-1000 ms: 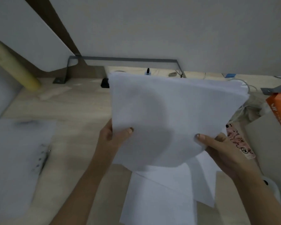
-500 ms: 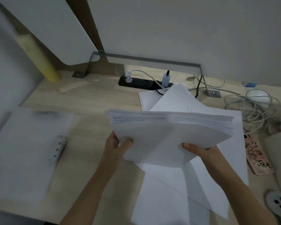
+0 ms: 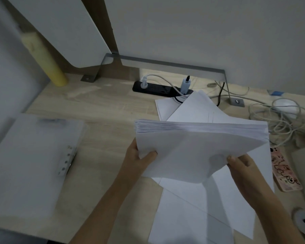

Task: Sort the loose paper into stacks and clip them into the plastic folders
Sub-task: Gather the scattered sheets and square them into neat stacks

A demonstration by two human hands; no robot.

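A thick stack of white paper (image 3: 192, 147) is held above the desk, its far edge facing away. My left hand (image 3: 137, 159) grips its near left corner, thumb on top. My right hand (image 3: 243, 166) grips its near right edge. Loose white sheets (image 3: 197, 208) lie fanned out on the desk under and behind the stack. A translucent plastic folder (image 3: 28, 159) lies at the left, with a white clip strip (image 3: 67, 161) along its right edge.
A black power strip (image 3: 158, 88) with plugged cables sits at the back of the wooden desk (image 3: 102, 110). Tangled white cables (image 3: 278, 117) and a pink phone (image 3: 283, 169) lie at the right. A yellow tube (image 3: 44, 59) leans at the back left.
The stack has tipped from nearly upright to flatter and lower over the loose sheets. The view has shifted left and down, showing the power strip and more of the folder.
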